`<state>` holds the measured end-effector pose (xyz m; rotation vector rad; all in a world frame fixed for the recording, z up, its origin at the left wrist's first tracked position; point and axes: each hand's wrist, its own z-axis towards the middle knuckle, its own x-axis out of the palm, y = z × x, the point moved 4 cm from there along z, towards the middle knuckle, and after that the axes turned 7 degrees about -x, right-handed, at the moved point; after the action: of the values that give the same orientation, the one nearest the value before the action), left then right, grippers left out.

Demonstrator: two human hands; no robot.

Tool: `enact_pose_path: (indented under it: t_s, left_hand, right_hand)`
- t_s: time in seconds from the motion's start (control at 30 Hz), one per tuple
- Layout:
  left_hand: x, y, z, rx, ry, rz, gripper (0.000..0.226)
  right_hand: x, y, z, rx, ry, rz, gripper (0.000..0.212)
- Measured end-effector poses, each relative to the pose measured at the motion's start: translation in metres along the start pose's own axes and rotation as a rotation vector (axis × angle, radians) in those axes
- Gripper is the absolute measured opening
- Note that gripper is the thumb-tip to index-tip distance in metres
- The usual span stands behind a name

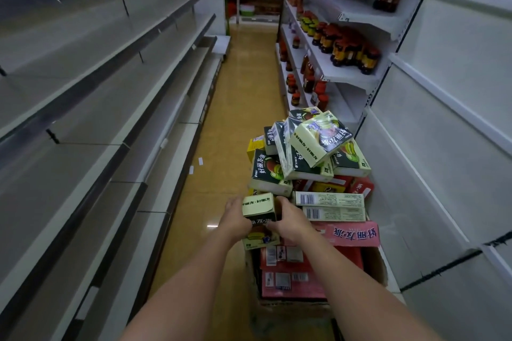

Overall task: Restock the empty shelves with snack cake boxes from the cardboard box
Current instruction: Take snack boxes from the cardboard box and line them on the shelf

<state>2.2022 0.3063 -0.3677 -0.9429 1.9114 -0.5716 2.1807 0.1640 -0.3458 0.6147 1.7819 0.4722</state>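
Note:
A cardboard box on the aisle floor is heaped with snack cake boxes, cream-and-green ones on top and pink ones lower down. Both hands grip one cream-and-green snack cake box at the near left of the heap. My left hand holds its left end, my right hand its right end. Bare grey shelves run along the left side of the aisle.
White shelves on the right carry dark jars with red lids; the nearer white shelf sections on the right are bare. The tan floor runs ahead between the shelf rows, with two small paper slips on it.

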Motion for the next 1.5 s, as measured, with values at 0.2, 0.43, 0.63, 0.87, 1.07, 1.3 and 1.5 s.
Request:
enact_pose_path:
  t_s: [0.2, 0.43, 0.63, 0.87, 1.07, 1.3, 1.5]
  left_hand:
    - [-0.005, 0.003, 0.000, -0.003, 0.009, -0.049, 0.068]
    - [-0.021, 0.003, -0.023, -0.048, 0.019, -0.211, 0.060]
    - [-0.049, 0.014, -0.052, -0.100, -0.113, -0.504, 0.064]
    - [-0.080, 0.040, -0.094, -0.125, -0.305, -0.779, 0.056]
    - [-0.101, 0.076, -0.145, -0.144, -0.563, -0.992, 0.066]
    - [-0.114, 0.106, -0.211, -0.235, -0.685, -1.122, 0.040]
    - [-0.126, 0.134, -0.251, -0.187, -0.516, -1.278, 0.074]
  right_hand:
    - [0.005, 0.001, 0.004, -0.033, -0.001, -0.003, 0.071]
    - [-0.002, 0.007, -0.001, -0.083, 0.086, -0.032, 0.071]
    - [-0.008, 0.037, -0.002, -0.108, 0.183, 0.388, 0.050]
    - [0.018, 0.082, -0.019, -0.187, 0.391, 0.652, 0.038]
    - [0.056, 0.125, -0.043, -0.279, 0.514, 0.672, 0.044]
    - [0.096, 0.175, -0.085, -0.262, 0.743, 0.813, 0.053]
    - [0.123, 0.221, -0.122, -0.400, 0.826, 0.735, 0.030]
